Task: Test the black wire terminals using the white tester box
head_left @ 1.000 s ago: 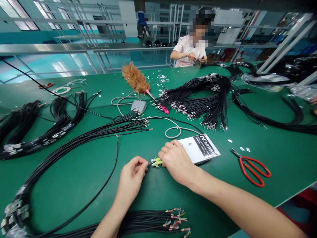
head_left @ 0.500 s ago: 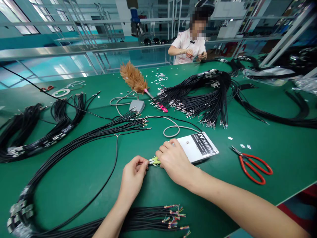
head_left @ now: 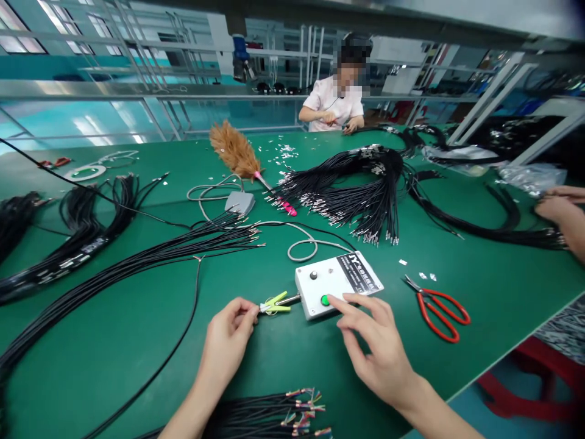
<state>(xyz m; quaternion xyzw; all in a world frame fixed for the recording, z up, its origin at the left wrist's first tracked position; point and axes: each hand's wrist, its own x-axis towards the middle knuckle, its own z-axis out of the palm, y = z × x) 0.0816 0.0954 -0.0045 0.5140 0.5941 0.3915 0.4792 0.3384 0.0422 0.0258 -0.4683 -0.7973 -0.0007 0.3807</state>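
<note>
My left hand [head_left: 231, 332] is closed in a pinch on a cable end, mostly hidden by the fingers, right at the jaws of a yellow-green clip [head_left: 275, 303]. The clip sits on a metal shaft [head_left: 290, 299] sticking out of a white control box [head_left: 315, 286] with a black label. On the box's green button [head_left: 325, 300] rests the index finger of my right hand [head_left: 372, 341]; its other fingers are spread and hold nothing. Red-handled cutters [head_left: 439, 308] lie to the right of the box.
Black cable bundles lie left [head_left: 137, 265], behind [head_left: 365, 195] and at the near edge [head_left: 269, 411]. A feather duster [head_left: 235, 152] and a grey pedal-like block [head_left: 240, 202] lie behind the box. A co-worker [head_left: 336, 103] sits opposite; another person's hand [head_left: 564, 207] is at right.
My right hand has left the clip and moved right onto the green button, uncovering the clip and box front. My left hand keeps its pinch. Another person's hand has appeared at right.
</note>
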